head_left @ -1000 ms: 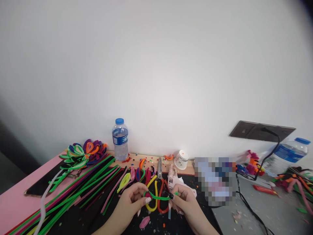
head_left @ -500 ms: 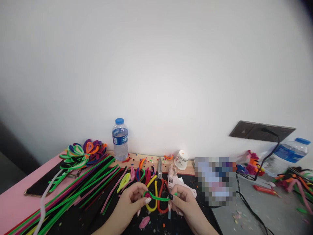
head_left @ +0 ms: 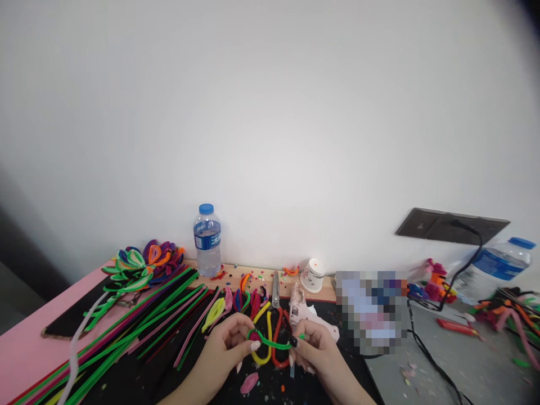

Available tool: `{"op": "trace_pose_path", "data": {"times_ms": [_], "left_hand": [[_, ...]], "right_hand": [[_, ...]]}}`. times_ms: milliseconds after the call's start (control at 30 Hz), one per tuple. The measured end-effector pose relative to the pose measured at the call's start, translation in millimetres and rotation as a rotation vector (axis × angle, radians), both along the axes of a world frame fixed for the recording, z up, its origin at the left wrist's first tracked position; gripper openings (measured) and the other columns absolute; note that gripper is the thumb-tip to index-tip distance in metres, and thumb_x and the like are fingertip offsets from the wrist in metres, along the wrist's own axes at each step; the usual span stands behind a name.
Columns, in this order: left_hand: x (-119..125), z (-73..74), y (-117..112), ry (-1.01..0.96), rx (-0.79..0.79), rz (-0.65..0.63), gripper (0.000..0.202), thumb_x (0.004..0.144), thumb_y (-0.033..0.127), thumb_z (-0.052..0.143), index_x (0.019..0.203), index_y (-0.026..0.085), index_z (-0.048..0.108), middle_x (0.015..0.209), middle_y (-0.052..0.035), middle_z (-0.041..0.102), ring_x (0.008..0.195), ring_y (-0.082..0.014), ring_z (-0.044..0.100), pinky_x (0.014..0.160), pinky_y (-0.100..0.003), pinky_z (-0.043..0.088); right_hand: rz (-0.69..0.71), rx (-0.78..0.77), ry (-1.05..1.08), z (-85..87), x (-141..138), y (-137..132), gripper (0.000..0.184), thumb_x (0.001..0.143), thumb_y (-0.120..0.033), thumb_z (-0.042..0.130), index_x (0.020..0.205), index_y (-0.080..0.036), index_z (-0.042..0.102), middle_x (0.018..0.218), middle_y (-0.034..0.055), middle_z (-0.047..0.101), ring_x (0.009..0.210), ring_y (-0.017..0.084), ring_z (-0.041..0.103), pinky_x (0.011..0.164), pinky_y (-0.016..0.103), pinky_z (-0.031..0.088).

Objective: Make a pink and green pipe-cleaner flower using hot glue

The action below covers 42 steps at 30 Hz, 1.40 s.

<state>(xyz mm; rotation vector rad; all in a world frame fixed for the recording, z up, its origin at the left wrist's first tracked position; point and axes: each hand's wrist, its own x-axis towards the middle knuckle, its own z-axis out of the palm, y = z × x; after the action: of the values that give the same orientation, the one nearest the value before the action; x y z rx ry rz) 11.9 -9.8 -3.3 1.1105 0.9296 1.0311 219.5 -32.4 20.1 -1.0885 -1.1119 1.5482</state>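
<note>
A green pipe cleaner (head_left: 275, 344) stretches in a shallow sag between my two hands. My left hand (head_left: 234, 344) pinches its left end, where a small dark pink piece (head_left: 255, 336) shows at the fingertips. Near the other end, my right hand (head_left: 311, 344) has thumb and fingers closed on the green stem, its tip poking out past them. Behind it lie a yellow bent pipe cleaner (head_left: 269, 320) and a red bent one (head_left: 277, 332) on the black mat. Below my hands rests a pink coiled loop (head_left: 249, 383).
Long pipe cleaners (head_left: 139, 329) spread across the left. Looped petals (head_left: 147, 259) pile behind them. A water bottle (head_left: 207, 242), scissors (head_left: 275, 289), a paper cup (head_left: 313, 275) and a pink glue gun (head_left: 306, 312) stand or lie along the back. A black cable (head_left: 430, 357) crosses the right.
The green pipe cleaner sags slightly lower near my right fingers. Both hands keep nearly the same place and grip.
</note>
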Motion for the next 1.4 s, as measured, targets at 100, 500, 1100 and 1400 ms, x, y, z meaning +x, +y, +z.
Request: {"op": "trace_pose_path", "data": {"times_ms": [100,500,1100,1400], "left_hand": [[-0.3,-1.3,0.8,-0.007,-0.001,0.001,0.029,0.061,0.033,0.079,0.076,0.018,0.059,0.055,0.0083,0.047,0.043,-0.0066,0.037,0.034,-0.014,0.031],[0.2,0.1,1.7,-0.031,-0.016,0.000,0.029,0.060,0.030,0.080,0.075,0.018,0.059,0.053,0.0091,0.046,0.043,-0.0061,0.036,0.033,-0.013,0.030],[0.5,3.1,-0.8,-0.088,-0.038,-0.052,0.033,0.058,0.026,0.081,0.074,0.019,0.053,0.056,0.0084,0.052,0.045,-0.0062,0.039,0.035,-0.013,0.030],[1.6,6.4,-1.2,-0.104,-0.037,-0.078,0.035,0.056,0.024,0.082,0.072,0.019,0.051,0.053,0.0088,0.053,0.043,-0.0053,0.037,0.035,-0.013,0.030]], "right_hand": [[0.004,0.000,0.009,-0.5,-0.1,0.1,0.037,0.071,-0.044,0.073,0.063,-0.016,0.051,0.049,-0.0029,0.060,0.036,0.002,0.030,0.039,0.019,0.012],[0.018,-0.002,0.006,-3.8,-0.9,0.8,0.036,0.070,-0.043,0.074,0.063,-0.016,0.051,0.047,-0.0044,0.057,0.036,0.002,0.030,0.039,0.019,0.012],[0.013,-0.001,-0.010,-0.2,-3.3,-0.9,0.039,0.068,-0.048,0.074,0.062,-0.016,0.051,0.048,-0.0028,0.059,0.036,0.003,0.031,0.040,0.019,0.014],[0.028,-0.007,-0.047,1.4,-3.1,0.2,0.040,0.066,-0.049,0.074,0.061,-0.016,0.050,0.047,-0.0029,0.060,0.035,0.003,0.032,0.039,0.018,0.016]]}}
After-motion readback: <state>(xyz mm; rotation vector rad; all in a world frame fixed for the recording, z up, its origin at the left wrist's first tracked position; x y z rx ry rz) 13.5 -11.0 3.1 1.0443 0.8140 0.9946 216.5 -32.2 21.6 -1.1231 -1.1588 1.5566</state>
